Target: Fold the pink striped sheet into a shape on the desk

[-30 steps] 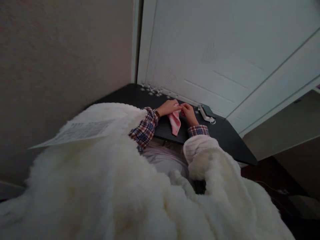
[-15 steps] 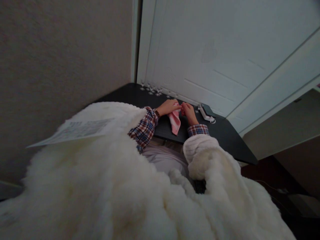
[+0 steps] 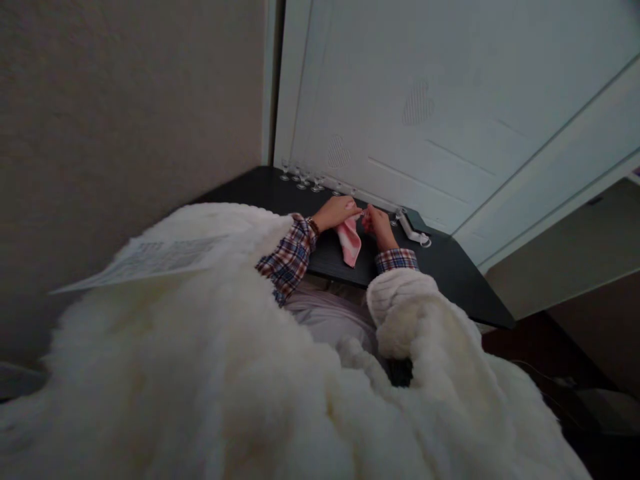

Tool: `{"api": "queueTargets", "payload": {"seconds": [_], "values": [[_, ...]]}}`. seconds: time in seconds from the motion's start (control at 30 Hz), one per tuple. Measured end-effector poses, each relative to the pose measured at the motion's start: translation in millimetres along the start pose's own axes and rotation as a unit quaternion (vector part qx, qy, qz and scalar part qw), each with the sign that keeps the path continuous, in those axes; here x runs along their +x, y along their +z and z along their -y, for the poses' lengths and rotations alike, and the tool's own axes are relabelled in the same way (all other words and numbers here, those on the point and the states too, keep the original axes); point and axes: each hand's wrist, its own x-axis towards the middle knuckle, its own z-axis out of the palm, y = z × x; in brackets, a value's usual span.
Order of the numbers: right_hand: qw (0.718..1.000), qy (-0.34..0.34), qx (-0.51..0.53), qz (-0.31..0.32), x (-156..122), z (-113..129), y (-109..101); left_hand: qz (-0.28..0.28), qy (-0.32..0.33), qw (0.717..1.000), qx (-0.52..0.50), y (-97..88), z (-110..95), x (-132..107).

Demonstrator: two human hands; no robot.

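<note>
Nearest me, two fluffy white sleeves [image 3: 250, 373] are filling the view, with one printed sheet of paper [image 3: 145, 260] lying on the left one and two plaid cuffs [image 3: 290, 257] poking out beyond. Past them I am handling the one pink cloth [image 3: 349, 241] over the front of the dark bench [image 3: 450, 280]. My left hand [image 3: 336, 212] and right hand [image 3: 379, 225] are meeting at its top edge, each seeming to be pinching it, while the rest is draping down onto the bench. I am judging this as gripping the cloth by one edge to straighten it, and any further move is calling for both pinches staying firm. Just right of the hands, one dark flat device [image 3: 416, 220] and one white strap [image 3: 413, 233] are lying. Along the back, small clear glasses [image 3: 301, 179] are standing in a row, about six, too tiny for counting surely
</note>
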Motion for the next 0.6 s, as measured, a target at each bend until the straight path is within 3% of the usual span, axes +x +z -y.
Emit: {"api": "queueTargets", "payload": {"seconds": [0.6], "values": [[0.999, -0.036, 0.031, 0.019, -1.6, 3.0, 1.2, 0.011, -0.002, 1.000, -0.005, 0.7, 1.5, 2.6]]}}
